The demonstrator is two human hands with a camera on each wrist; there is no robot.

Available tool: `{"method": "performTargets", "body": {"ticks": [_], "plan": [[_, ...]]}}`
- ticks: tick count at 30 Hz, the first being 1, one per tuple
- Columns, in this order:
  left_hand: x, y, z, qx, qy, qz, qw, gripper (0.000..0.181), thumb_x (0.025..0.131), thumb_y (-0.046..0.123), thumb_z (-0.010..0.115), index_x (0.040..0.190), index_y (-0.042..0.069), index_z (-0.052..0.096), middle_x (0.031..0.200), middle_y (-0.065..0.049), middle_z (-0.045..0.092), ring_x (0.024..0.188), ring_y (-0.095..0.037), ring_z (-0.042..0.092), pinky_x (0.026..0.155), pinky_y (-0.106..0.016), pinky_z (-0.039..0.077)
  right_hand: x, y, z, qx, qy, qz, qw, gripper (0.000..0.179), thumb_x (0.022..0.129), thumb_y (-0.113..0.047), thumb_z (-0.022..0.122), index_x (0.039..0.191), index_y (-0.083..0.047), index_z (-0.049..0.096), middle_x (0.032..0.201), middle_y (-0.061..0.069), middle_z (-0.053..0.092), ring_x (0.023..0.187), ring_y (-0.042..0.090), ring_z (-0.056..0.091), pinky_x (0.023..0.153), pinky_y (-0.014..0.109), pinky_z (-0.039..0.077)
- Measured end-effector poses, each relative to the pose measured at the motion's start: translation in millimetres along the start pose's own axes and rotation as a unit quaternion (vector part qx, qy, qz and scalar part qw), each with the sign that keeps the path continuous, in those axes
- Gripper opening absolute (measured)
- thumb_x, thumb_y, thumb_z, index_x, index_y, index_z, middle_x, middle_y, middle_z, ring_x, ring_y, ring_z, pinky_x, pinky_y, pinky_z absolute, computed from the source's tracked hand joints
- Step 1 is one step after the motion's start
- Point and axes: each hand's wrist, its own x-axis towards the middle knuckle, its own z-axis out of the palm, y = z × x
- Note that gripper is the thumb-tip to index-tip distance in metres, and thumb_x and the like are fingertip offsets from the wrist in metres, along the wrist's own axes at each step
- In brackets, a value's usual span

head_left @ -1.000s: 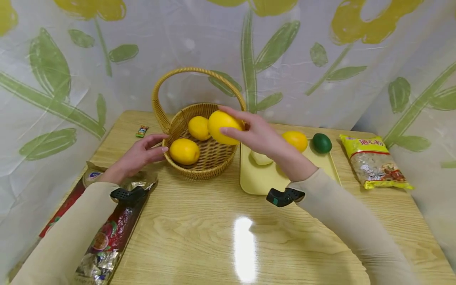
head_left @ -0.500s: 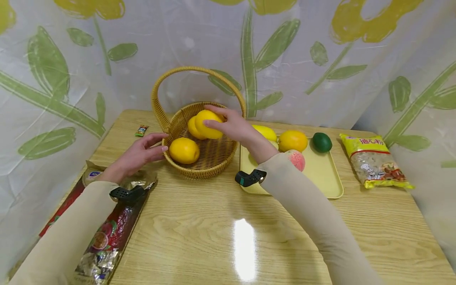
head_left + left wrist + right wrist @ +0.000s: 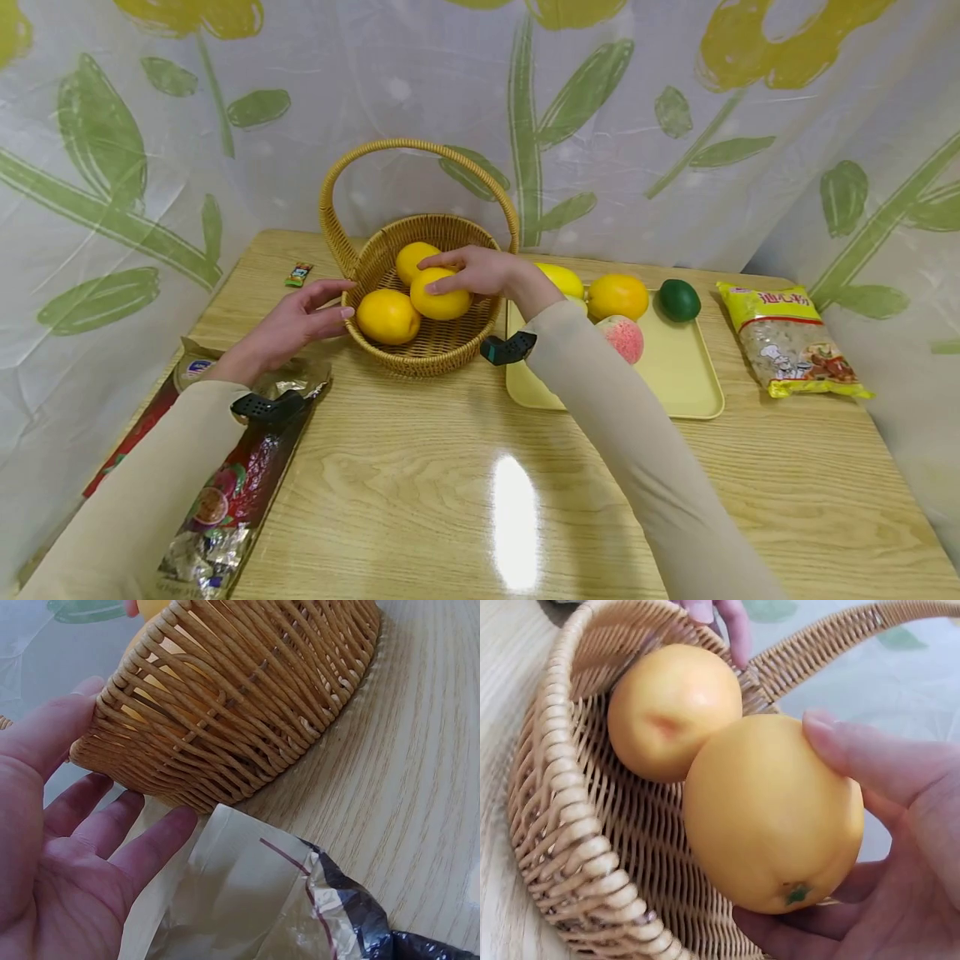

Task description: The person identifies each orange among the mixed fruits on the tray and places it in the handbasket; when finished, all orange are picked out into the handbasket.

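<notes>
In the head view my right hand point(image 3: 483, 271) holds an orange point(image 3: 441, 300) low inside a wicker basket point(image 3: 423, 365). The right wrist view shows my thumb on top of this orange point(image 3: 772, 810) and fingers underneath, its green stem mark facing the camera. A second orange point(image 3: 388, 317) lies against the basket's left wall and a third orange point(image 3: 414, 257) lies behind. My left hand point(image 3: 296, 325) touches the basket's left rim with its fingertips. In the left wrist view its fingers point(image 3: 154, 844) lie loosely spread beside the woven wall.
A yellow tray point(image 3: 675, 392) right of the basket bears a peach point(image 3: 624, 337), another orange-coloured fruit point(image 3: 618, 296), a dark green fruit point(image 3: 678, 300) and a yellow fruit point(image 3: 558, 277). A food bag point(image 3: 795, 342) lies far right, a red-brown packet point(image 3: 240, 483) left, and a small wrapper point(image 3: 298, 275) behind.
My right hand has moved left and down, carrying the orange from above the basket's right rim to between the other two. The left hand stays at the rim.
</notes>
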Motion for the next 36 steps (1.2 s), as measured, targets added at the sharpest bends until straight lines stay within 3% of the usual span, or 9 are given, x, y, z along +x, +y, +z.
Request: {"method": "performTargets", "body": {"ticks": [3, 5, 10, 17, 27, 36], "plan": [[0.2, -0.3, -0.3, 0.0, 0.0, 0.001, 1.0, 0.059, 0.1, 0.024, 0.059, 0.149, 0.003, 0.034, 0.155, -0.019, 0.025, 0.112, -0.008, 0.057, 0.091, -0.029, 0.054, 3.6, 0, 0, 0.01, -0.003, 0.014, 0.9998, 0.055, 0.093, -0.037, 0.067, 0.145, -0.026, 0.05, 0.156, 0.003, 0.032, 0.134, 0.019, 0.032, 0.105, 0.035, 0.039], [0.2, -0.4, -0.3, -0.002, 0.0, 0.002, 1.0, 0.059, 0.1, 0.024, 0.059, 0.149, 0.003, 0.033, 0.155, -0.02, 0.025, 0.112, -0.008, 0.057, 0.092, -0.029, 0.054, 5.5, 0, 2, 0.009, -0.002, 0.021, 0.9997, 0.055, 0.093, -0.034, 0.068, 0.144, -0.025, 0.05, 0.156, 0.004, 0.032, 0.135, 0.02, 0.032, 0.106, 0.036, 0.039], [-0.1, 0.0, -0.3, -0.003, 0.0, 0.004, 1.0, 0.058, 0.1, 0.023, 0.059, 0.148, 0.003, 0.033, 0.155, -0.02, 0.025, 0.112, -0.008, 0.057, 0.092, -0.03, 0.054, 10.0, 1, 8, -0.003, 0.014, 0.034, 0.9993, 0.054, 0.094, -0.029, 0.067, 0.145, -0.022, 0.05, 0.156, 0.005, 0.032, 0.145, 0.021, 0.022, 0.118, 0.036, 0.023], [0.7, 1.2, 0.6, -0.012, 0.003, 0.006, 0.9999, 0.057, 0.1, 0.02, 0.059, 0.148, 0.003, 0.035, 0.155, -0.019, 0.025, 0.111, -0.009, 0.059, 0.091, -0.03, 0.055, 16.5, 4, 11, 0.007, 0.075, 0.051, 0.9958, 0.053, 0.094, -0.026, 0.068, 0.144, -0.023, 0.052, 0.157, 0.006, 0.032, 0.146, 0.024, 0.019, 0.119, 0.039, 0.023], [-0.5, 1.4, -0.7, -0.002, -0.002, 0.006, 1.0, 0.059, 0.1, 0.023, 0.059, 0.149, 0.002, 0.033, 0.155, -0.021, 0.025, 0.11, -0.007, 0.059, 0.091, -0.028, 0.055, 21.7, 5, 13, -0.013, 0.077, 0.065, 0.9948, 0.048, 0.093, -0.023, 0.07, 0.139, -0.022, 0.057, 0.156, 0.007, 0.033, 0.145, 0.024, 0.021, 0.119, 0.037, 0.022], [-0.6, 0.5, -0.6, -0.002, -0.001, 0.005, 1.0, 0.06, 0.1, 0.023, 0.059, 0.149, 0.002, 0.032, 0.155, -0.02, 0.026, 0.11, -0.008, 0.059, 0.094, -0.032, 0.053, 22.1, 4, 15, -0.005, 0.081, 0.074, 0.994, 0.048, 0.093, -0.017, 0.068, 0.14, -0.019, 0.057, 0.156, 0.007, 0.033, 0.145, 0.023, 0.02, 0.118, 0.037, 0.024]]}}
